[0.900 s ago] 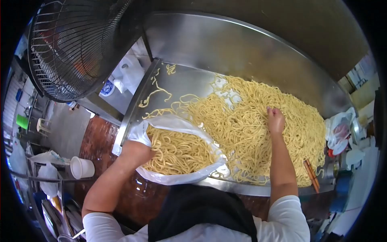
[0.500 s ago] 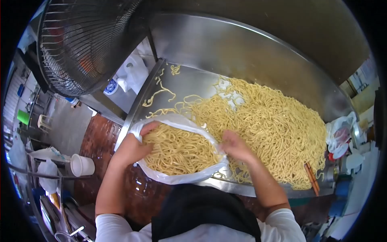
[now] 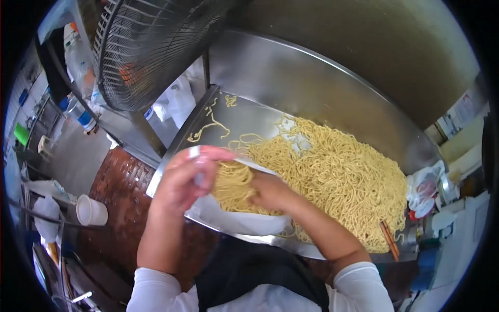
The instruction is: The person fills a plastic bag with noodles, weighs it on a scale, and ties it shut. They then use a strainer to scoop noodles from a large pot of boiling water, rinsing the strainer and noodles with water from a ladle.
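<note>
A white plastic bag (image 3: 241,223) full of yellow noodles leans at the tray's front edge. My left hand (image 3: 187,179), blurred, is raised at the bag's left side with curled fingers; bits of white plastic show between them. Inside the bag's mouth, my right hand (image 3: 271,192) is curled into the bagged noodles (image 3: 233,184), its fingertips partly buried. Right beside the bag, a large heap of noodles (image 3: 348,177) covers much of the metal tray (image 3: 252,114).
A pair of brown chopsticks (image 3: 389,240) lies at the heap's right front. A big fan (image 3: 150,57) stands at the upper left. Crumpled plastic bags (image 3: 425,184) sit beyond the tray's right end. A white bucket (image 3: 92,211) is at the left, above the red tiled floor (image 3: 122,179).
My left hand has risen and turned at the bag's left rim. My right hand has gone from the bag's right rim into the noodles inside. The view has shifted slightly.
</note>
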Demonstrator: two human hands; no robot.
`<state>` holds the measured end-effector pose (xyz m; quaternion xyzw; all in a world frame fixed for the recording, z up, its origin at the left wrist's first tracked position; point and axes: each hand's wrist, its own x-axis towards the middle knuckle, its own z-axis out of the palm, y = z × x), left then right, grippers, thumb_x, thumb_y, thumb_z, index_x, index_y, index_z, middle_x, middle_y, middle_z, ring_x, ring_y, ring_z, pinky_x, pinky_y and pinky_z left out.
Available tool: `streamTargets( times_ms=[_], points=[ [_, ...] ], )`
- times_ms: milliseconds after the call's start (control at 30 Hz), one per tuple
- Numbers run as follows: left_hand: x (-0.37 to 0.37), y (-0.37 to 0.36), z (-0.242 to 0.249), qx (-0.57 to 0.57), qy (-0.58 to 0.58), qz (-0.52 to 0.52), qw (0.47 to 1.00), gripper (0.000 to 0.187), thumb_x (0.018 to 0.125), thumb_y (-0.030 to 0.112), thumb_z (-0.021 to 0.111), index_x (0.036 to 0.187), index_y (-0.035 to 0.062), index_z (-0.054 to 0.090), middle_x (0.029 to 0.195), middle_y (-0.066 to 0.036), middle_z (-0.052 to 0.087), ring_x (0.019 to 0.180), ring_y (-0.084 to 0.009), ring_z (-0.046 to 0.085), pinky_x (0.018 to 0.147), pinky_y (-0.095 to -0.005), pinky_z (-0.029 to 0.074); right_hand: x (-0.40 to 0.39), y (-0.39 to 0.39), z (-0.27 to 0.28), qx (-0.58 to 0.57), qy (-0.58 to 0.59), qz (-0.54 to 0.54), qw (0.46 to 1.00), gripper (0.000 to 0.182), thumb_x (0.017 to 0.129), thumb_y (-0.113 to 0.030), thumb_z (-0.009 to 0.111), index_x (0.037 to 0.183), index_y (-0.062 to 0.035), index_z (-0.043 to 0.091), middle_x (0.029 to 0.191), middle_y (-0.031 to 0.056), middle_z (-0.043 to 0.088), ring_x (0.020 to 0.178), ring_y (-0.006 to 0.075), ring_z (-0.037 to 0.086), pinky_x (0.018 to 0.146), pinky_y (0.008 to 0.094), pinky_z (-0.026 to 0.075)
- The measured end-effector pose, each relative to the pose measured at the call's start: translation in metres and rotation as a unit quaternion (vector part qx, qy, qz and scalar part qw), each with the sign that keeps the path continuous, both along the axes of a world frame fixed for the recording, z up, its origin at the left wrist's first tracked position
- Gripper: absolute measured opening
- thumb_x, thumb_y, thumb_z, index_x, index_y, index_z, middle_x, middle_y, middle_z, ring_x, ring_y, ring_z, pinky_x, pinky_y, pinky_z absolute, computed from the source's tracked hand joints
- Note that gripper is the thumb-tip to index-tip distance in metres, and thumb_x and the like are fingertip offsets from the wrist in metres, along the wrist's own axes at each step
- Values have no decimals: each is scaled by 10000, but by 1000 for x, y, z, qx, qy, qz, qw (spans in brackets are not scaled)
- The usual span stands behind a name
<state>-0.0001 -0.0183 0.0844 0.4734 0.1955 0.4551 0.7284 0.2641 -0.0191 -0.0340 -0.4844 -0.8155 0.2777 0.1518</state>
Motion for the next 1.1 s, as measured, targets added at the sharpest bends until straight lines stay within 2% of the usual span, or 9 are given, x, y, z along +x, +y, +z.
streamTargets(
  times_ms=[33,133,300,433,533,667,833,1000,1100],
  points=[
    [-13,2,-14,-37,-51,0,998,466,974,316,491,1166,-95,598,569,40,399,420,-47,321,389,-202,264,12,10,-18,-98,-108,-77,986,386,795,-376,671,1042,-80,686,1044,174,674,986,343,638,867,435,497],
    [-67,6,-50,-121,-188,-13,975,535,1013,387,390,1220,-87,527,572,34,393,428,-40,338,402,-191,281,35,10,21,-196,-234,-25,952,476,810,-438,615,1086,-54,670,1070,190,673,1005,360,636,892,444,489],
    [-79,12,-63,-103,-152,-70,981,546,1005,401,403,1203,-90,537,576,15,416,443,-51,362,427,-198,290,-3,-8,125,-187,-412,-33,891,401,805,-360,626,1021,-31,704,1015,168,701,944,303,678,815,414,528],
    [-61,11,-61,-63,-123,-74,988,527,995,382,428,1205,-87,544,592,0,456,440,-59,373,433,-200,298,-7,-22,126,-147,-535,9,832,260,832,-250,603,908,-32,722,900,154,710,853,276,701,695,445,545],
    [-41,-2,-58,8,-73,-72,995,496,974,341,481,1216,-87,548,623,-16,507,455,-66,393,448,-210,320,-20,-27,130,-92,-480,11,872,200,812,-143,575,867,-26,727,845,149,709,786,289,705,644,429,547],
    [11,-40,-65,-8,216,-77,973,383,936,219,584,1261,17,574,681,-22,574,536,-65,459,501,-214,362,-36,-22,136,0,-372,8,928,194,805,-117,570,894,-27,718,885,163,704,813,313,697,687,449,546],
    [59,-62,-84,-24,182,133,974,435,929,271,590,1295,42,539,706,-4,595,568,-63,500,525,-206,368,-7,-24,41,30,20,-49,998,337,843,-302,612,1061,-62,703,1043,181,686,1021,332,643,950,474,462],
    [74,-79,-90,33,197,185,962,591,888,287,606,1389,17,444,815,-31,622,669,-96,550,619,-220,414,77,-89,64,-72,-345,-41,935,520,876,-517,523,1047,-63,712,1069,178,685,1010,299,662,1051,641,244],
    [90,-92,-112,69,271,154,948,550,859,257,660,1316,-7,504,928,-42,622,832,-127,581,801,-283,471,107,-104,68,-73,-305,-58,948,618,878,-594,480,1023,-43,720,1038,184,695,987,313,670,1018,568,353]
  ],
)
